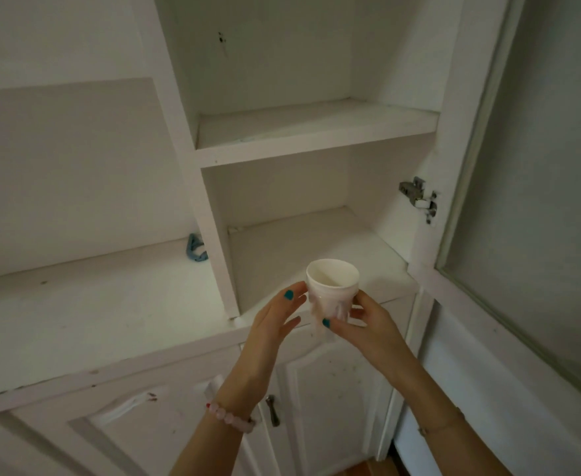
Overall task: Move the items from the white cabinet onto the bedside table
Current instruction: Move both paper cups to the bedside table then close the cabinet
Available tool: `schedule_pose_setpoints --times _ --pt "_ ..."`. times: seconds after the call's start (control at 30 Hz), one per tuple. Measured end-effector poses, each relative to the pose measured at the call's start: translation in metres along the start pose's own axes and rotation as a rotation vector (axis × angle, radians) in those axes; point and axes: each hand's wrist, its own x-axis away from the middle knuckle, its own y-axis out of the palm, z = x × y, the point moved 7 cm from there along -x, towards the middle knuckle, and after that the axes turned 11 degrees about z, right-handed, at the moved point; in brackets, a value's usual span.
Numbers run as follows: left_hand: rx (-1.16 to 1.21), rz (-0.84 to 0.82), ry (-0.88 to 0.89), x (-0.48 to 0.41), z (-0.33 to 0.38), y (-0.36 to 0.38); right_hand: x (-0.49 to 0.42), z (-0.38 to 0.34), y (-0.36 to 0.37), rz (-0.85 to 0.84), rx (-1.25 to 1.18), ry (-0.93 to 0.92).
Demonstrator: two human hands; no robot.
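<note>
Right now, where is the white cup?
Head view, low centre: the cup is held by the right hand, left hand at its side, in front of the cabinet's lower shelf.

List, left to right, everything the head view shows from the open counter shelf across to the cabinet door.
small blue object → left hand → white cup → right hand → metal hinge → glass cabinet door
</note>
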Motion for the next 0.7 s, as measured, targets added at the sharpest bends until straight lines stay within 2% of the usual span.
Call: schedule_pose_setpoints --times 0.43,0.7 --pt "0.117 0.045 -0.044 0.034 -0.008 -0.025 0.042 -0.004 0.013 0.004 0.039 0.005" --pt "0.108 0.160 -0.035 0.073 -0.007 -0.047 0.070 -0.010 0.030 -0.076 0.077 -0.027"
